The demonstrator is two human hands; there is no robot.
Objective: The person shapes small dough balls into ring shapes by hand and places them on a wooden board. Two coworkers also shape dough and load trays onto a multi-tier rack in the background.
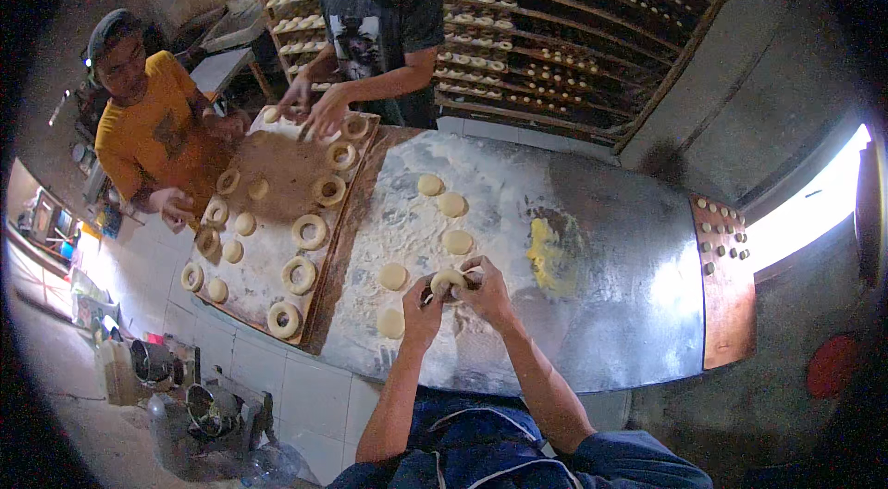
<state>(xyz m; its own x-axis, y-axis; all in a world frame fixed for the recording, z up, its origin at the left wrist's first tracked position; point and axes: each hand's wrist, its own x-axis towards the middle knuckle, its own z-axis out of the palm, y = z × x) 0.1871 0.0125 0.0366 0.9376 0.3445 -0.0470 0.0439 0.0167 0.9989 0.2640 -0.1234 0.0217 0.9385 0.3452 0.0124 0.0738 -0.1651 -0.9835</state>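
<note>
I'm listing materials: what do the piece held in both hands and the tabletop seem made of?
Piece: probably dough, pale and matte, judging by its soft, rounded curve. Tabletop: likely metal, smooth and grey, since it shines brightly toward the right.

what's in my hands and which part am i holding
Dough, held by opposite sides: left hand at its left edge, right hand at its right.

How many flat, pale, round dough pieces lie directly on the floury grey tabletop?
5: the farthest pale dough piece, a second piece slightly nearer, a third piece nearer again, a fourth piece up-left of the left hand, a fifth piece lowest in view. Hidden ones are possible.
</note>
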